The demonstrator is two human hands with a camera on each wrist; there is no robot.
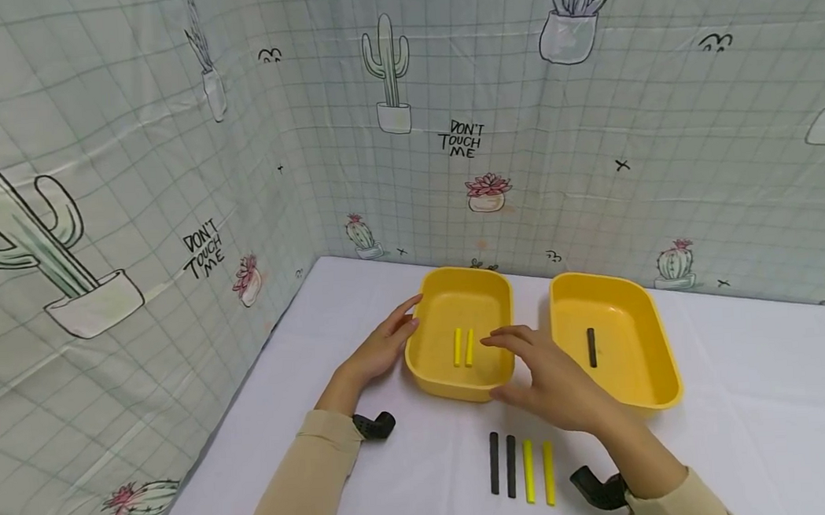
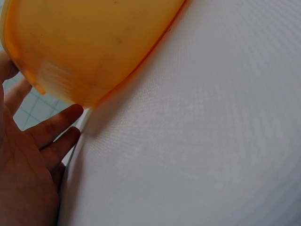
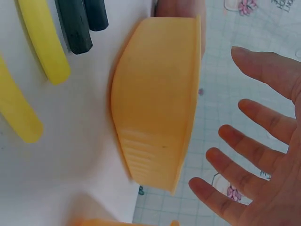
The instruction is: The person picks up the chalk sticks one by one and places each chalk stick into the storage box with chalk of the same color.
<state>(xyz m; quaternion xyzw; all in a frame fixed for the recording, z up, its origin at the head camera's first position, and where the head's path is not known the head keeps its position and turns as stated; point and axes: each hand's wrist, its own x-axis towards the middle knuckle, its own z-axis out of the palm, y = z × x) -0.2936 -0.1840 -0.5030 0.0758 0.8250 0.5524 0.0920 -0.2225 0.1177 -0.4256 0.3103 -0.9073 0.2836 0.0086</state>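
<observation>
My left hand point(image 1: 379, 350) touches the left side of a yellow plastic bin point(image 1: 458, 306), its fingers extended along the wall and rim. Inside that bin lie two short yellow sticks point(image 1: 457, 348), side by side. My right hand point(image 1: 550, 371) hovers by the bin's right side with nothing in it; the right wrist view shows its fingers point(image 3: 254, 146) spread apart. On the table in front lie two black sticks point(image 1: 512, 466) and two yellow sticks point(image 1: 529, 471) in a row. A single black stick point(image 1: 591, 347) rests in a second yellow bin point(image 1: 623, 331), right of the first.
A white cloth covers the table point(image 1: 768, 393). Behind and to the left hangs a grid-patterned curtain point(image 1: 519, 148) with cactus drawings. Dark wrist-worn devices point(image 1: 600, 489) sit at both cuffs, the right one close to the row of sticks.
</observation>
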